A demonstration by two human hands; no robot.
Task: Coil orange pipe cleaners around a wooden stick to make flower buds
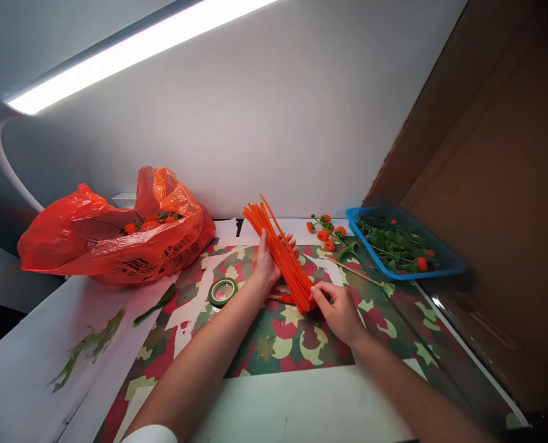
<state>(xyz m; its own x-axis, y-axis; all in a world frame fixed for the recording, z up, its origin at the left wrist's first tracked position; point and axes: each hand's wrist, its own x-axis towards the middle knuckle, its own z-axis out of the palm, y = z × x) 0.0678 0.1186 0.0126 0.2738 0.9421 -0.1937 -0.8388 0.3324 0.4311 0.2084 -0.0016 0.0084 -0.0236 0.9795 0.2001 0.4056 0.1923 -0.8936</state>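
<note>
A thick bundle of orange pipe cleaners (pixel 287 264) is held slantwise above the patterned sheet (pixel 274 347). My left hand (pixel 268 261) is wrapped around it from the left, with fingertips showing behind. At the bundle's lower end, my right hand (pixel 336 306) is closed in a pinch against the stem ends; exactly how many stems it grips is hidden. One stem stands apart from the others near the top. Partly beneath the bundle lies a thin stick with orange wrapping (pixel 284 298). A roll of green tape (pixel 223 291) rests left of my left forearm.
An orange plastic bag (pixel 163 246) holding orange flowers sits at left. A blue basket (pixel 406 275) of green leaves stands at right, beside a flower spray (pixel 329 234) and a thin stick (pixel 354 271). Green stems (pixel 156 306) and leafy pieces (pixel 92 344) lie at left, beneath a lamp (pixel 140 52).
</note>
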